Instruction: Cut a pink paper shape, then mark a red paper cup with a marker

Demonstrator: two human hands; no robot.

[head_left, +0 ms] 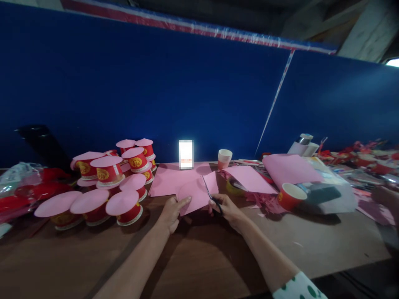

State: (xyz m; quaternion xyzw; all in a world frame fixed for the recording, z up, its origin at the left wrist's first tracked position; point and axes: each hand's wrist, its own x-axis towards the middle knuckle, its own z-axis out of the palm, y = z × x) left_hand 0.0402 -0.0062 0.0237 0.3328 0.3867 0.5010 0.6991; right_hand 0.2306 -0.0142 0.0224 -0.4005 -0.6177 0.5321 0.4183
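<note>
My left hand (173, 212) pinches the lower left edge of a pink sheet of paper (195, 194), thumb on top. In my right hand (227, 209) are scissors (216, 203) with dark handles, fingers closed round the grips. Their blades lie at the sheet's right side, and a strip of pink paper (212, 182) stands out to the right of them. Behind the held sheet, more pink paper (168, 176) lies flat on the table. To the left stand several red paper-cup lanterns with pink conical tops (124, 203), some stacked.
A bright upright screen (186, 154) and a pale cup (225, 158) stand at the back, before a blue partition (156, 83). Pink scraps (268, 202), a red cup (291, 196) and pink sheets (291, 170) lie right. Plastic bags (21, 187) are far left.
</note>
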